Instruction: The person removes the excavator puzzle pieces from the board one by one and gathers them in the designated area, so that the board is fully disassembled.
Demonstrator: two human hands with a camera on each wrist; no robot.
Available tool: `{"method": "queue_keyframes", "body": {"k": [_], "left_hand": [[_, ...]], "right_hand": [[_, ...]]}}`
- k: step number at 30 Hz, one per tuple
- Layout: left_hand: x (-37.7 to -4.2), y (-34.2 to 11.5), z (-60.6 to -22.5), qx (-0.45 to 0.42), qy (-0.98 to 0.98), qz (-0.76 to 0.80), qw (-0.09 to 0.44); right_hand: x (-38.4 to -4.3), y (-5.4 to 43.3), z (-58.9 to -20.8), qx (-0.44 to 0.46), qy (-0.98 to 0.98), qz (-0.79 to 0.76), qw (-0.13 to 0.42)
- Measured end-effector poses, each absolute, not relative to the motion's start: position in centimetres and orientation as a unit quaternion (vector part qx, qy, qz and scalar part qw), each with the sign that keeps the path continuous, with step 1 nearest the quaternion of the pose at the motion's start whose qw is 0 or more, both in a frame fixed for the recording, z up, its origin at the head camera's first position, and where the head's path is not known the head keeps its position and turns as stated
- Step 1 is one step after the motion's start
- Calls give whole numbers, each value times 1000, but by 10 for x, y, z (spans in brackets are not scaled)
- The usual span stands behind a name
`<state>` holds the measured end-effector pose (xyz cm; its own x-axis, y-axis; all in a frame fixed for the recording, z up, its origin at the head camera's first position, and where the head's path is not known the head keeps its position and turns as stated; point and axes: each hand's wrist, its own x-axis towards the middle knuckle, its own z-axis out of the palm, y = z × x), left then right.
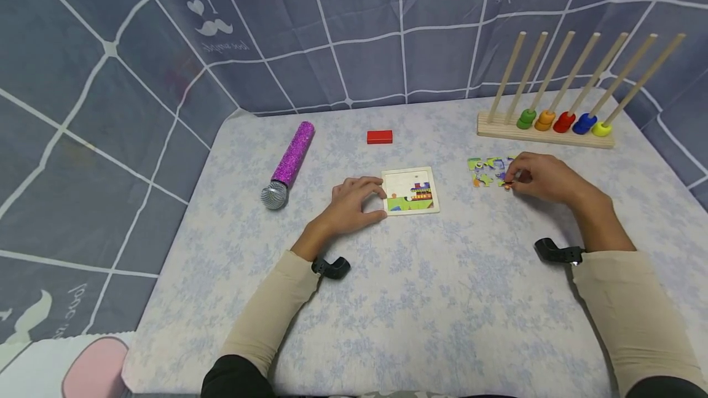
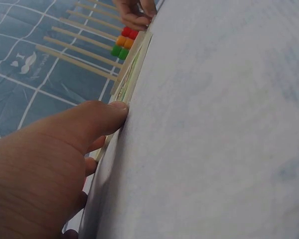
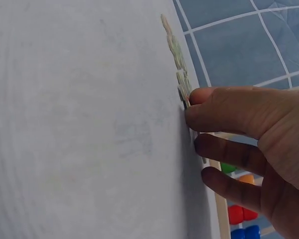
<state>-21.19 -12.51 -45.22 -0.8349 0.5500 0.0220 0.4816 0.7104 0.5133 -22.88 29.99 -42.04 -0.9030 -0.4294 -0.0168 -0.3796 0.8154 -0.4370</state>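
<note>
Roughly half the puzzle board looks filled in, going by the head cam on my end. Colour runs along the bottom and up the right side, call it 2 round to 8 o'clock; the stretch from about 9 to 1 o'clock is mostly pale and bare. So I'd judge it midway, with the loose pieces being what's left. Couldn't give you an exact count, they're bunched up and partly hidden by fingers.

Layout: the board sits flat on the table, right at the left hand's 2 o'clock, touching it. That hand has thumb and fingers bent round the board's left edge and near corner, so I'd call it a light hold.

The loose pieces are near 3 o'clock from the board, with a gap between. The right hand comes in from their 3 o'clock side, thumb and finger pinching one piece at about 4 o'clock on the bunch, most of it covered by fingertips.

Other stuff: peg rack at the right hand's 12, red block at the board's 11, sparkly microphone at the left hand's 10.
</note>
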Motion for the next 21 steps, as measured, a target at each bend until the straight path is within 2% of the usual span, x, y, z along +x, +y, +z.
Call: {"method": "queue_keyframes", "body": {"k": [8,21], "left_hand": [[-212,-125,-454,281,922,260,64],[-211,-125,-453,279,923,259,63]], "right_hand": [[-228,297,-419,-228,949,-215,44],[-226,294,-417,-216,950,-217,58]]}}
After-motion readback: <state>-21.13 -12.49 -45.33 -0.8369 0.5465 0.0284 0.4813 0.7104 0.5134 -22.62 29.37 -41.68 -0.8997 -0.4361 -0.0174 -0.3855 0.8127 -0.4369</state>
